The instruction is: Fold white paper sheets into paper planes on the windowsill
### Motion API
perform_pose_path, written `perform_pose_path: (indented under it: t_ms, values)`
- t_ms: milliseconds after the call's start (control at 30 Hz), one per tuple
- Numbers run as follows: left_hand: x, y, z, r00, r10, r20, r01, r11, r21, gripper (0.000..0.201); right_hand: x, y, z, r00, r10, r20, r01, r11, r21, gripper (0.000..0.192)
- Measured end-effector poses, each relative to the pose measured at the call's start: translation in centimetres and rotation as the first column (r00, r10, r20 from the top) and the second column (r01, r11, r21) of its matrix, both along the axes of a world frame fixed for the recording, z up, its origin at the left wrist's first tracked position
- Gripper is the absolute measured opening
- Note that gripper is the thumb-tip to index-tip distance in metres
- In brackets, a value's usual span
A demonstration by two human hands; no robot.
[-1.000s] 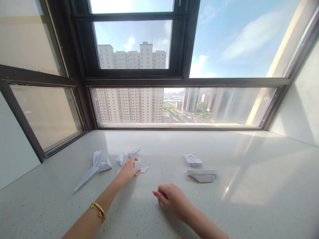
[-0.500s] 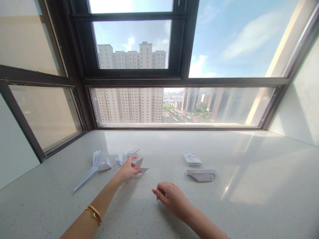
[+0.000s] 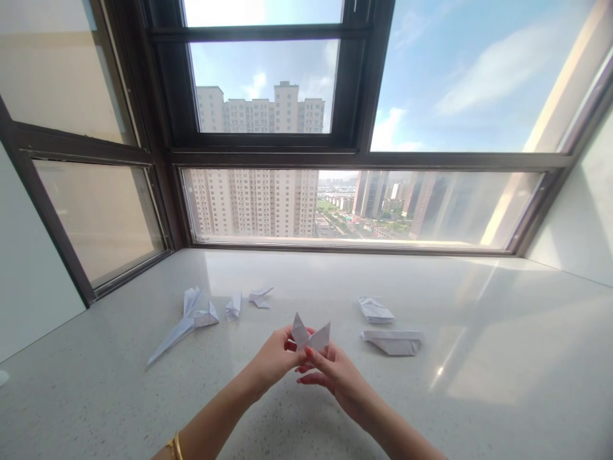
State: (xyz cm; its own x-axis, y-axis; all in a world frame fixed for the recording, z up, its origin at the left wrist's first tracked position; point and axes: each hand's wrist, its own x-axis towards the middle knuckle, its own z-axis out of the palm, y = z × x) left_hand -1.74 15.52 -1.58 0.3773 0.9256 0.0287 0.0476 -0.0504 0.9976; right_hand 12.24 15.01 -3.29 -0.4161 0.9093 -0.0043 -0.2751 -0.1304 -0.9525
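Note:
A white origami figure with two pointed flaps standing up is held between my hands, above the counter. My left hand is closed on its left side, thumb at the lower edge and fingers behind. On the right side my right hand pinches it near the bottom middle, with the lower fingers curled under. The fingers cover the figure's lower part. A gold bracelet is on my left wrist.
On the speckled white counter, several folded paper pieces lie left: a long pointed one, a small upright one and another. At right are a flat folded packet and a boat-like piece. Dark window frames border the back.
My left hand has brought the origami figure from the left side to the middle and lifted it. My right hand, previously holding nothing visible, has moved up and now grips it too.

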Motion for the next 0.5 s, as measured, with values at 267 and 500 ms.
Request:
perform_pose_path:
  t_ms: [267,500]
  values:
    - [1.1,-1.8,-0.3,0.989,0.011,-0.151,0.014,0.986,0.166,0.058,0.3,0.4,-0.4,0.992,-0.018,0.128,0.014,0.999,0.033,0.046]
    - [-5.4,0.6,2.7,0.647,0.218,-0.731,0.096,0.927,0.362,0.033,0.6,0.7,-0.6,0.970,-0.145,0.197,0.130,0.988,0.086,0.047]
